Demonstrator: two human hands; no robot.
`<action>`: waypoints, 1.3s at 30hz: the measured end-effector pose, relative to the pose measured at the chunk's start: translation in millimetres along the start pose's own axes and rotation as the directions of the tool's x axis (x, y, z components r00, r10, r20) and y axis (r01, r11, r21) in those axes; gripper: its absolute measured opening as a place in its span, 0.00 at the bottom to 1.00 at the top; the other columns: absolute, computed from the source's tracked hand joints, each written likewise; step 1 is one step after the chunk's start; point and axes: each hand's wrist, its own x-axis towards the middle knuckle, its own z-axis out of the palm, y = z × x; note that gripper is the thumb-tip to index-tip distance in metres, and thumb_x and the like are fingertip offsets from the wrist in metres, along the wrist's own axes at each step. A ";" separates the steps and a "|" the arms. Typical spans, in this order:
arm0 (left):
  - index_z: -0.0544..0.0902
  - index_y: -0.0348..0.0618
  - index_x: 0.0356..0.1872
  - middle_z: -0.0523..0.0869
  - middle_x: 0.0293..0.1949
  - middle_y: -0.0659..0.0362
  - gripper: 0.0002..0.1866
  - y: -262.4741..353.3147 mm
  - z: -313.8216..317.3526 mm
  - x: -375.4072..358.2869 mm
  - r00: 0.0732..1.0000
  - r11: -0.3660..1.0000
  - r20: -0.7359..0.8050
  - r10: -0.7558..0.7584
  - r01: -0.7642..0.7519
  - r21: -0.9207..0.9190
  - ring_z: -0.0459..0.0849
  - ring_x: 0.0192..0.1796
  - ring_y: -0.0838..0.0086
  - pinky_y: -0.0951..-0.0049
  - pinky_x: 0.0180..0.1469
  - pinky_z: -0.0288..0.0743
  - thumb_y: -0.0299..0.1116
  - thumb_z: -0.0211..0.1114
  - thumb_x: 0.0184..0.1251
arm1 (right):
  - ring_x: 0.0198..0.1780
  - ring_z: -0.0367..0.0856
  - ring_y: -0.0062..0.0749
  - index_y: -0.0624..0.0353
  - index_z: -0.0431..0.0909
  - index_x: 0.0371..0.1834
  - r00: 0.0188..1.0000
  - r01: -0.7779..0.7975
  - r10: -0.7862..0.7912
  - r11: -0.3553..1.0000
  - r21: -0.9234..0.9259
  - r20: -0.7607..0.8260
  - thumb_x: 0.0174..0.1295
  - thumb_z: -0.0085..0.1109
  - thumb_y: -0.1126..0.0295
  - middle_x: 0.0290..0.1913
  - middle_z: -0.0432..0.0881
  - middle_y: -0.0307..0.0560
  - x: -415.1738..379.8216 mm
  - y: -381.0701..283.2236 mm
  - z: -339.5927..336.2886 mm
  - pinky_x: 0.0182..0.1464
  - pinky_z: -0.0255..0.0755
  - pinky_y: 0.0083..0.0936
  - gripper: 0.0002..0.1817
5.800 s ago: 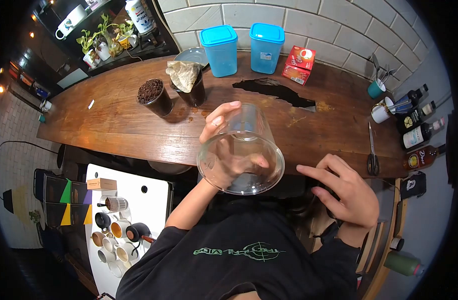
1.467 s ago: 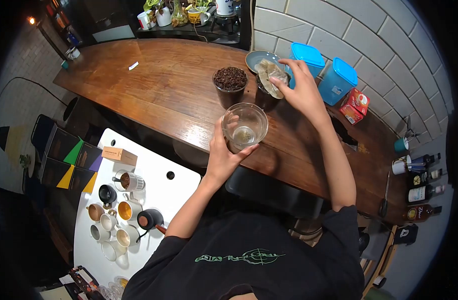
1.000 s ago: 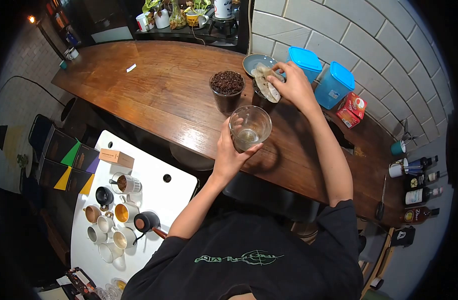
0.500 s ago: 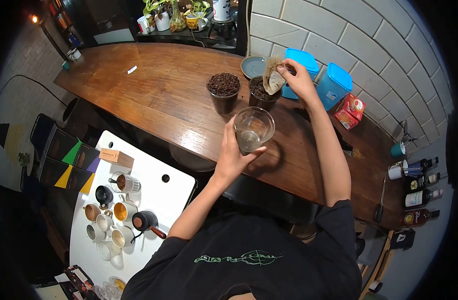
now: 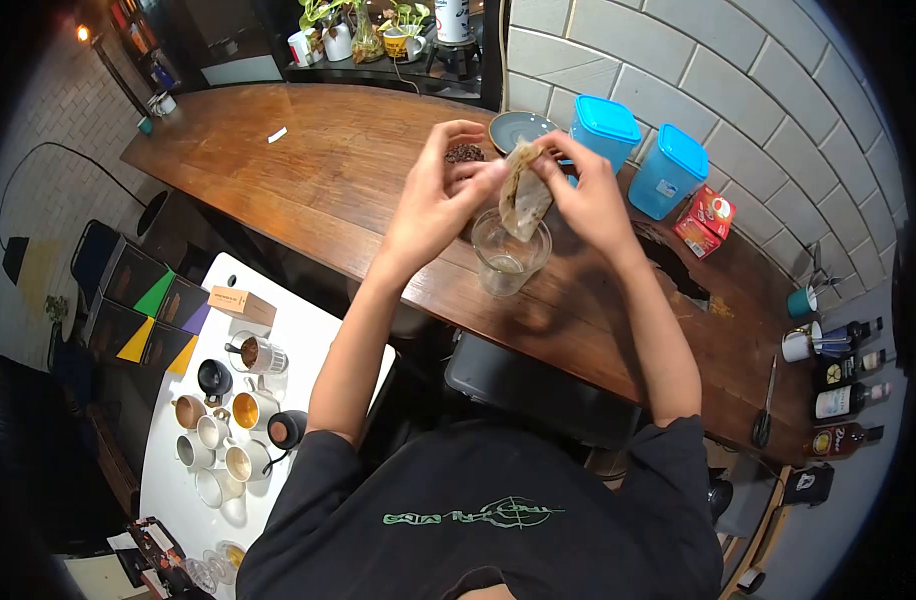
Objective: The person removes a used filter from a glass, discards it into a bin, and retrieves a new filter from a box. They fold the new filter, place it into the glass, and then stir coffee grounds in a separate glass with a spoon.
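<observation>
A brown-stained paper filter (image 5: 524,205) hangs from the pinched fingers of my right hand (image 5: 586,195). Its lower end overlaps the mouth of a clear cup (image 5: 503,272), which stands on the wooden counter (image 5: 318,150). My left hand (image 5: 433,205) is raised beside the filter, fingers curved and apart, its thumb tip right at the filter's left edge. Behind my left hand, dark grounds (image 5: 465,153) in a cup show only in part. The second cup of grounds is hidden behind my hands and the filter.
Behind my hands are a grey plate (image 5: 508,127) and two blue-lidded containers (image 5: 606,118) (image 5: 668,172). A red box (image 5: 705,220) stands to their right, with scissors (image 5: 765,415) and bottles (image 5: 843,400) farther right. A white table (image 5: 318,335) at left holds several mugs.
My left hand has let go of the clear cup, now on the counter, and risen to the filter. My right hand has brought the filter left and down over the cup.
</observation>
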 end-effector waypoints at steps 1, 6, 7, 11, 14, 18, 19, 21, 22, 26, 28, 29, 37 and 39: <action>0.68 0.36 0.64 0.76 0.60 0.53 0.25 -1.4 4.3 -1.0 1.000 1.000 0.002 0.002 -0.002 0.000 0.81 0.59 0.70 0.71 0.59 0.78 0.35 0.66 0.73 | 0.42 0.86 0.44 0.65 0.78 0.45 0.995 0.103 -0.103 0.994 -0.025 -0.013 0.65 0.60 0.75 0.39 0.84 0.55 -4.7 3.3 3.8 0.47 0.76 0.33 0.08; 0.70 0.36 0.57 0.79 0.58 0.51 0.20 -21.8 14.2 -6.2 0.995 0.999 0.089 -0.046 0.046 0.000 0.81 0.61 0.71 0.70 0.60 0.78 0.29 0.68 0.70 | 0.47 0.84 0.46 0.64 0.78 0.44 0.983 0.183 -0.183 0.983 0.001 0.030 0.64 0.59 0.78 0.43 0.82 0.53 -16.8 2.0 8.2 0.49 0.77 0.36 0.07; 0.70 0.35 0.55 0.81 0.57 0.51 0.20 -27.9 14.1 -6.5 0.996 1.000 0.081 -0.024 0.024 -0.004 0.82 0.59 0.70 0.71 0.58 0.80 0.29 0.69 0.69 | 0.48 0.84 0.44 0.65 0.78 0.44 0.972 0.234 -0.234 0.972 0.007 0.011 0.64 0.59 0.79 0.44 0.81 0.52 -17.8 3.8 9.5 0.50 0.77 0.36 0.07; 0.76 0.35 0.44 0.86 0.49 0.56 0.09 -37.5 12.3 -6.8 0.997 1.000 0.083 -0.005 0.004 0.001 0.82 0.51 0.79 0.75 0.53 0.79 0.31 0.62 0.75 | 0.49 0.84 0.41 0.65 0.78 0.44 0.999 0.030 -0.025 0.978 0.205 -0.025 0.63 0.60 0.80 0.47 0.81 0.50 -22.2 5.7 13.0 0.52 0.77 0.35 0.07; 0.77 0.35 0.42 0.86 0.43 0.57 0.09 -38.7 15.8 -8.9 1.000 0.999 0.017 -0.017 0.017 0.031 0.82 0.44 0.81 0.77 0.45 0.77 0.33 0.60 0.76 | 0.50 0.84 0.39 0.65 0.79 0.44 1.000 -0.015 0.013 0.962 0.272 0.011 0.64 0.60 0.80 0.47 0.80 0.49 -22.9 13.7 14.7 0.53 0.77 0.34 0.07; 0.78 0.36 0.43 0.85 0.37 0.58 0.09 -51.1 14.5 -8.4 0.998 0.994 -0.059 0.031 -0.024 0.110 0.80 0.37 0.83 0.77 0.39 0.75 0.33 0.61 0.76 | 0.51 0.84 0.41 0.66 0.80 0.44 0.981 0.186 -0.189 0.981 0.056 0.044 0.65 0.61 0.76 0.49 0.81 0.51 -24.9 15.1 14.5 0.54 0.78 0.33 0.07; 0.78 0.36 0.43 0.84 0.36 0.58 0.09 -48.5 15.3 -9.9 0.997 0.990 -0.082 -0.004 0.016 0.142 0.78 0.35 0.83 0.77 0.37 0.74 0.33 0.61 0.76 | 0.51 0.84 0.41 0.66 0.80 0.44 0.968 0.247 -0.247 0.969 -0.015 0.035 0.65 0.62 0.74 0.49 0.81 0.51 -26.0 14.3 15.4 0.53 0.78 0.33 0.08; 0.78 0.36 0.43 0.83 0.35 0.57 0.09 -43.2 17.5 -12.2 0.994 0.983 -0.104 -0.040 0.057 0.172 0.76 0.33 0.83 0.77 0.35 0.73 0.33 0.61 0.76 | 0.51 0.84 0.41 0.66 0.81 0.44 0.973 0.231 -0.230 0.973 -0.004 0.032 0.65 0.62 0.73 0.48 0.82 0.52 -30.8 5.4 18.2 0.53 0.77 0.33 0.09; 0.78 0.36 0.42 0.83 0.34 0.58 0.09 -41.1 19.0 -13.1 0.995 0.988 -0.095 -0.034 0.048 0.149 0.76 0.34 0.84 0.78 0.36 0.73 0.34 0.61 0.76 | 0.50 0.84 0.42 0.66 0.81 0.44 0.976 0.215 -0.215 0.977 0.007 0.030 0.65 0.63 0.72 0.48 0.82 0.52 -32.1 0.6 19.3 0.53 0.77 0.34 0.10; 0.78 0.37 0.41 0.82 0.35 0.61 0.09 -41.1 18.8 -14.1 0.999 0.998 -0.042 -0.033 0.035 0.051 0.75 0.37 0.85 0.79 0.39 0.72 0.34 0.61 0.76 | 0.48 0.85 0.42 0.67 0.81 0.44 0.988 0.153 -0.153 0.988 0.006 -0.007 0.65 0.64 0.71 0.46 0.83 0.52 -31.8 -5.5 20.1 0.52 0.77 0.35 0.10; 0.78 0.38 0.41 0.82 0.35 0.62 0.09 -32.7 18.7 -16.1 0.997 0.998 -0.035 -0.070 0.070 0.006 0.75 0.39 0.85 0.79 0.41 0.72 0.34 0.61 0.77 | 0.45 0.86 0.41 0.66 0.81 0.44 0.989 0.146 -0.147 0.986 0.079 0.017 0.66 0.62 0.71 0.44 0.83 0.53 -29.9 0.1 17.8 0.50 0.78 0.34 0.10; 0.78 0.38 0.41 0.82 0.36 0.63 0.09 -29.3 19.0 -17.5 0.994 0.993 -0.026 -0.108 0.107 -0.038 0.76 0.41 0.85 0.79 0.42 0.73 0.35 0.60 0.77 | 0.45 0.86 0.41 0.66 0.81 0.44 0.989 0.146 -0.148 0.986 0.078 0.016 0.66 0.62 0.71 0.44 0.83 0.53 -29.8 0.6 16.2 0.50 0.78 0.34 0.10; 0.78 0.39 0.45 0.86 0.45 0.57 0.09 -37.8 19.0 -18.1 0.988 0.975 -0.056 -0.145 0.132 -0.180 0.81 0.47 0.81 0.77 0.50 0.78 0.35 0.59 0.78 | 0.39 0.86 0.31 0.66 0.80 0.43 0.999 -0.040 0.042 0.992 0.120 -0.012 0.69 0.60 0.71 0.40 0.86 0.51 -28.8 4.6 7.3 0.43 0.79 0.28 0.08; 0.77 0.39 0.46 0.87 0.48 0.55 0.10 -40.2 16.8 -17.6 0.989 0.965 -0.047 -0.139 0.125 -0.229 0.82 0.49 0.79 0.76 0.51 0.78 0.36 0.58 0.79 | 0.39 0.86 0.28 0.66 0.79 0.44 0.997 -0.074 0.078 0.976 0.204 -0.013 0.71 0.58 0.70 0.40 0.86 0.50 -28.4 15.9 8.2 0.42 0.80 0.27 0.09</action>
